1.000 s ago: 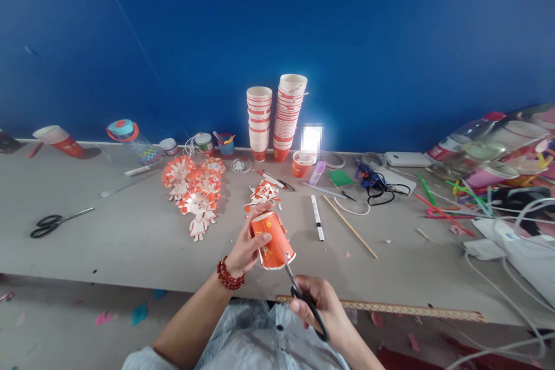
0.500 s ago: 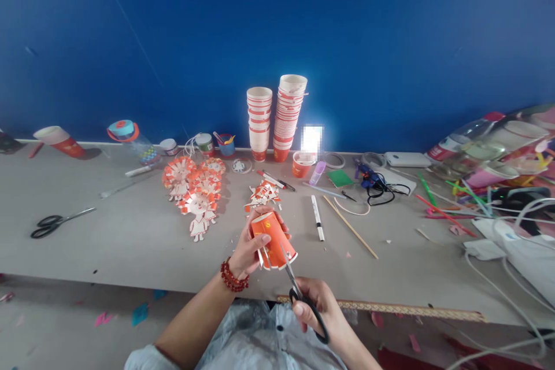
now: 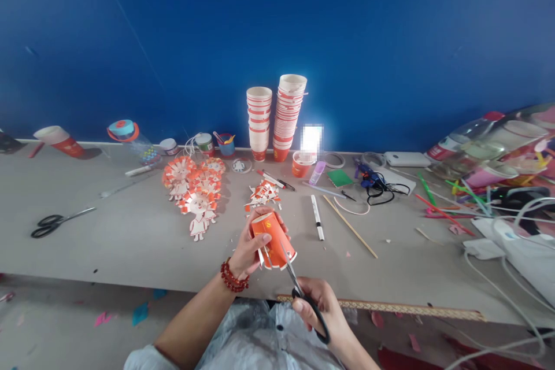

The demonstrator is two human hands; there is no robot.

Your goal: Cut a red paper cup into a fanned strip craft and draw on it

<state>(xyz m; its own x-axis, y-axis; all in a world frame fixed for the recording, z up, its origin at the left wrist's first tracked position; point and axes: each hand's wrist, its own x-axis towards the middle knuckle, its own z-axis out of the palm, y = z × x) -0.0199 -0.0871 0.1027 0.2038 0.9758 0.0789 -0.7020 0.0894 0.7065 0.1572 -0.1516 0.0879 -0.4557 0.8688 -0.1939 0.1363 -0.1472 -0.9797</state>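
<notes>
Cup [image 3: 277,237] slightly shifted, scissors [image 3: 295,281] at rim [image 3: 293,258], tools [image 3: 229,140] in blue tub [image 3: 227,149]

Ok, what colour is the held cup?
The cup is orange-red with yellow markings; see head view.

No text readable: yellow print [image 3: 268,224] on orange cup [image 3: 277,238], red label [image 3: 436,152] on plastic bottle [image 3: 467,132] too small, blurred.

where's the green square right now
In the head view, the green square lies on the table, right of centre, between the purple tube and the blue tool.
</notes>
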